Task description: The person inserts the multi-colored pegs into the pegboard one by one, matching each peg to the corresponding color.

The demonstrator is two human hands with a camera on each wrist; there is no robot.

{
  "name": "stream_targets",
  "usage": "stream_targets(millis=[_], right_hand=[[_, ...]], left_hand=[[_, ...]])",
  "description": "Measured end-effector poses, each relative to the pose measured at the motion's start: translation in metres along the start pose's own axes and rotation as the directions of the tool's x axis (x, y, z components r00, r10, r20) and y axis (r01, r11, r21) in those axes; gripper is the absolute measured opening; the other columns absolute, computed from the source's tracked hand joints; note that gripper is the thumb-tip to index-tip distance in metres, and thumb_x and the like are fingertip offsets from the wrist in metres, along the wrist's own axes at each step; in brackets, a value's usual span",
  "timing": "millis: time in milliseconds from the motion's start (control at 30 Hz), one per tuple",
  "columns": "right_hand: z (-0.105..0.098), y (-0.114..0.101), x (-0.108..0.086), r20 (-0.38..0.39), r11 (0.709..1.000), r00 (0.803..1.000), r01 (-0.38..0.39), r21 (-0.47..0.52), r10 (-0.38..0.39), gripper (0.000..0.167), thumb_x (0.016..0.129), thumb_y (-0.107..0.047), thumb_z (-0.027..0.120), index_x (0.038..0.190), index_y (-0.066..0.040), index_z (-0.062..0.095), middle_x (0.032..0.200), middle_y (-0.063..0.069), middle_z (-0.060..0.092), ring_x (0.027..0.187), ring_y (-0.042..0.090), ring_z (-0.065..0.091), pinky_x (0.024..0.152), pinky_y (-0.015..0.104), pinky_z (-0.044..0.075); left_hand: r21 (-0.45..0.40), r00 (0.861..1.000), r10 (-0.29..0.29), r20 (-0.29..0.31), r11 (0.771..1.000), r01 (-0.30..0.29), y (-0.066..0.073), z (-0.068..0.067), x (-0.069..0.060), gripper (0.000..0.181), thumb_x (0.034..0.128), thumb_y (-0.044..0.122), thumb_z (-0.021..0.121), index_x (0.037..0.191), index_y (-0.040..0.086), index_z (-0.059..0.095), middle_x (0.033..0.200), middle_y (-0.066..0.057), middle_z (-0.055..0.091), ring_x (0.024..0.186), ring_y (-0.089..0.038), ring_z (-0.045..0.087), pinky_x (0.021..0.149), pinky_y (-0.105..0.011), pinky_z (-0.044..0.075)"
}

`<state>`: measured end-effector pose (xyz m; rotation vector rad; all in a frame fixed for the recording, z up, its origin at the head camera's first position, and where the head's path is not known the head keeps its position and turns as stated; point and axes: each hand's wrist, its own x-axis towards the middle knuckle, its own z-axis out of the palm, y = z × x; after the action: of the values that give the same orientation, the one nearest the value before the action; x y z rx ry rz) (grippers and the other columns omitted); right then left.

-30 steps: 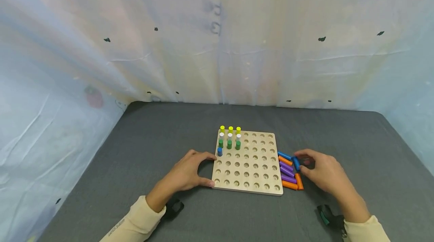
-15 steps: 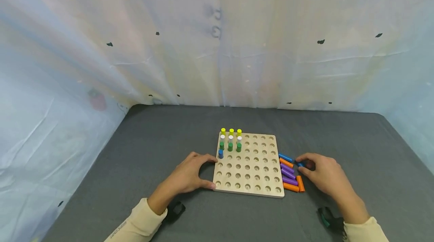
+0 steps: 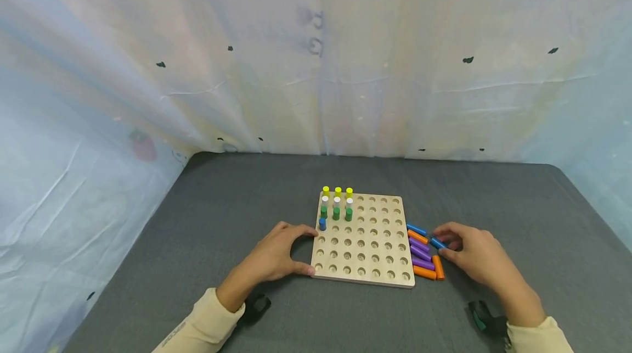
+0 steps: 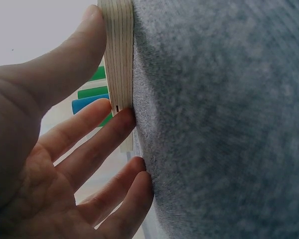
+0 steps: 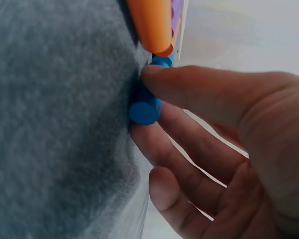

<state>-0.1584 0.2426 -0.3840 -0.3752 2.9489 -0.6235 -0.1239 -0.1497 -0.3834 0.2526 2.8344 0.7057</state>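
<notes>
A square wooden pegboard (image 3: 354, 248) with rows of round holes lies on the table. In its far left part stand yellow pegs (image 3: 338, 191), white pegs (image 3: 337, 201) and green pegs (image 3: 336, 213), with one blue peg (image 3: 322, 224) before them. My left hand (image 3: 274, 254) touches the board's left edge with thumb and fingertips, its fingers fairly straight. To the right of the board, my right hand (image 3: 476, 251) pinches a loose blue peg (image 5: 144, 110) between thumb and fingers. That peg lies low against the cloth in the right wrist view.
Beside the board's right edge lie another blue peg (image 3: 416, 229), several purple pegs (image 3: 419, 253) and several orange pegs (image 3: 424, 273). Grey cloth (image 3: 257, 188) covers the table. A pale curtain (image 3: 365, 67) hangs behind it.
The blue peg at my right hand has turned from lying nearly front-to-back to slanting toward the board, and the fingers have shifted slightly right. My left hand stays at the board.
</notes>
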Motion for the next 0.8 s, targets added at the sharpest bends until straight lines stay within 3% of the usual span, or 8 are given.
stream_targets(millis=[133,333,500,667,800], right_hand=[[0.0,-0.003,-0.001,-0.018,1.0,1.0,0.019,-0.011,-0.019,0.03,0.085,-0.015,0.078,0.114,-0.015,0.069,0.096,0.0,0.073,0.081,0.013,0.063,0.066,0.036,0.049],[-0.007,-0.016,0.001,-0.108,0.997,0.992,0.071,-0.002,-0.071,0.039,0.088,-0.008,0.074,0.126,-0.01,0.065,0.112,0.01,0.071,0.091,0.025,0.068,0.075,0.049,0.054],[-0.012,-0.043,0.006,-0.141,0.992,0.985,0.11,0.069,-0.099,0.036,0.092,-0.007,0.069,0.127,-0.009,0.065,0.116,0.014,0.066,0.097,0.031,0.068,0.077,0.05,0.055],[-0.006,-0.074,0.015,-0.172,0.974,0.975,0.17,0.149,-0.144,0.03,0.094,-0.009,0.068,0.123,-0.01,0.066,0.118,0.012,0.066,0.097,0.029,0.068,0.078,0.047,0.056],[0.004,-0.093,0.023,-0.202,0.959,0.959,0.234,0.159,-0.2,0.027,0.093,-0.011,0.07,0.12,-0.012,0.068,0.116,0.007,0.069,0.098,0.024,0.068,0.082,0.045,0.055]], left_hand=[[-0.004,1.0,0.006,0.001,1.0,-0.006,0.0,0.002,0.0,0.071,0.0677,0.04,0.091,0.132,0.032,0.061,0.134,-0.001,0.059,0.126,-0.022,0.049,0.097,-0.054,0.046],[-0.005,1.0,0.006,-0.016,1.0,-0.006,0.0,0.001,0.0,0.071,0.067,0.039,0.092,0.131,0.032,0.061,0.132,0.0,0.06,0.125,-0.022,0.049,0.095,-0.055,0.046],[0.0,1.0,0.007,-0.01,1.0,-0.007,0.0,0.0,0.0,0.071,0.0667,0.04,0.091,0.131,0.032,0.061,0.133,0.0,0.06,0.125,-0.022,0.049,0.097,-0.054,0.046],[0.001,1.0,0.009,-0.01,1.0,-0.009,0.001,0.0,-0.001,0.072,0.0665,0.041,0.091,0.131,0.033,0.061,0.133,0.001,0.06,0.127,-0.022,0.049,0.098,-0.054,0.046],[0.002,1.0,0.02,-0.012,1.0,-0.02,0.001,0.0,-0.001,0.073,0.0667,0.04,0.091,0.132,0.032,0.061,0.133,0.002,0.06,0.127,-0.022,0.049,0.098,-0.055,0.046]])
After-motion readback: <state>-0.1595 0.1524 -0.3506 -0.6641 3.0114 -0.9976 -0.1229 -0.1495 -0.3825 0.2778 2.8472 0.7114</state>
